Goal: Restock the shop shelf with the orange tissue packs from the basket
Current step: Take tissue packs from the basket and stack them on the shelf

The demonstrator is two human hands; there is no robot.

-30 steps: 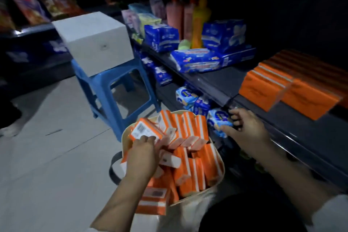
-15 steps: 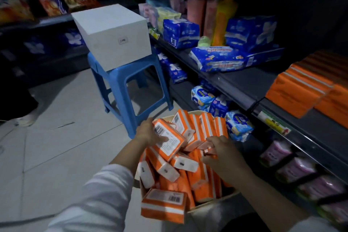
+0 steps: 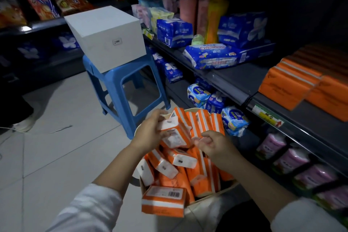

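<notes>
One orange tissue pack (image 3: 174, 133) is lifted just above the basket (image 3: 209, 197), tilted, with its white barcode end facing the camera. The left hand (image 3: 150, 130) grips it from the left side, fingers wrapped around its far edge. The right hand (image 3: 212, 144) sits just to the right of the pack, fingers curled loosely inward, touching or almost touching the pack's near right corner; I cannot tell whether it grips anything. Below both hands the pale basket is heaped with more orange packs (image 3: 190, 171), lying at all angles, and one pack with a barcode (image 3: 163, 200) sits flat on the near rim. Both forearms come in from the near edge, in white sleeves (image 3: 90, 209). To the right runs the dark shelf (image 3: 243, 81), where a stack of orange packs (image 3: 305, 86) already lies at the right end, well apart from the basket. Further left on the same shelf are blue packs (image 3: 212, 56) lying flat and tall bottles (image 3: 203, 9) standing behind them. On the lower level, just beyond the basket, are small blue and white packets (image 3: 233, 120), and pink packs (image 3: 293, 158) line the near right. The floor (image 3: 56, 156) is pale tile. On the far left a blue plastic stool (image 3: 120, 88) carries a white box (image 3: 107, 37), and snack bags (image 3: 41, 3) hang in the dim background.
</notes>
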